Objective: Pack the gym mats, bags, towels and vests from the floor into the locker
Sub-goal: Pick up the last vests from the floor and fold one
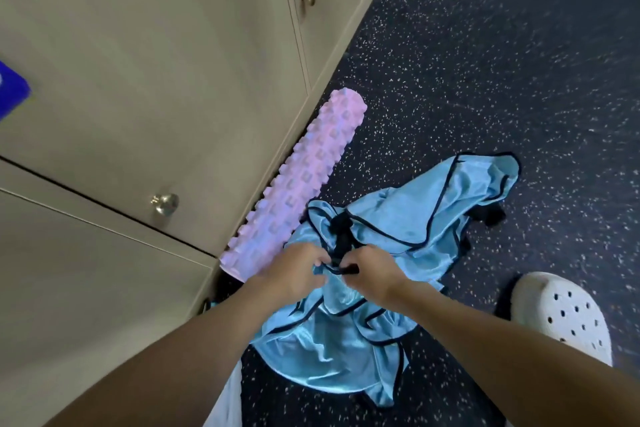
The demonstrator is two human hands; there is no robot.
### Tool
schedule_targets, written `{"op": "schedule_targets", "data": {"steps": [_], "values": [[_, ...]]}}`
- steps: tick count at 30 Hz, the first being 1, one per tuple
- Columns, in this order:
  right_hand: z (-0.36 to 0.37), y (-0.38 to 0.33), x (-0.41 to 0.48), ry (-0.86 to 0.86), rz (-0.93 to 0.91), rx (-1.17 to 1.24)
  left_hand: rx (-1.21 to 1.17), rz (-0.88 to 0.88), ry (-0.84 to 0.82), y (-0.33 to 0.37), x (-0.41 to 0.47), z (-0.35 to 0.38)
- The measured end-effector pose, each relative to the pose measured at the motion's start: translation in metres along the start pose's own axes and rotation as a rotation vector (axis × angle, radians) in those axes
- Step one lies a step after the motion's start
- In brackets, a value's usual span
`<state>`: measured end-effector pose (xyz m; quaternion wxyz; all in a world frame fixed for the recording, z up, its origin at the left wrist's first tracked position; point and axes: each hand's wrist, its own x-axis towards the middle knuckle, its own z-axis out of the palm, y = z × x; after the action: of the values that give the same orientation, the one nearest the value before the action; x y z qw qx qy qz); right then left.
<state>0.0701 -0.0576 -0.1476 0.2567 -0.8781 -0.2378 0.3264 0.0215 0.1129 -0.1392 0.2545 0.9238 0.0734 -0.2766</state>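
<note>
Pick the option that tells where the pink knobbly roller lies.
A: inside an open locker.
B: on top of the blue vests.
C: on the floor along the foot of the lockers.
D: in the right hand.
C: the pink roller lies on the speckled floor against the foot of the lockers, beside the blue vests that the left hand and right hand hold.

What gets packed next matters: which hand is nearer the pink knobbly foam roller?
Left. The left hand is right beside the pink knobbly foam roller, at its near end; the right hand is farther out, beyond the left.
</note>
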Motion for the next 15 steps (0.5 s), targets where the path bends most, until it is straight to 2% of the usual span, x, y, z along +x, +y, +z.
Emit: {"op": "schedule_targets", "data": {"steps": [7,15], "values": [[-0.044,-0.012,-0.012,0.083,0.005,0.209,-0.071,0.087,0.209,0.019,-0.003,-0.011],[-0.146,-0.066,-0.057,0.281,-0.059,0.45,-0.354,0.253,0.36,0.108,-0.06,-0.133]]}}
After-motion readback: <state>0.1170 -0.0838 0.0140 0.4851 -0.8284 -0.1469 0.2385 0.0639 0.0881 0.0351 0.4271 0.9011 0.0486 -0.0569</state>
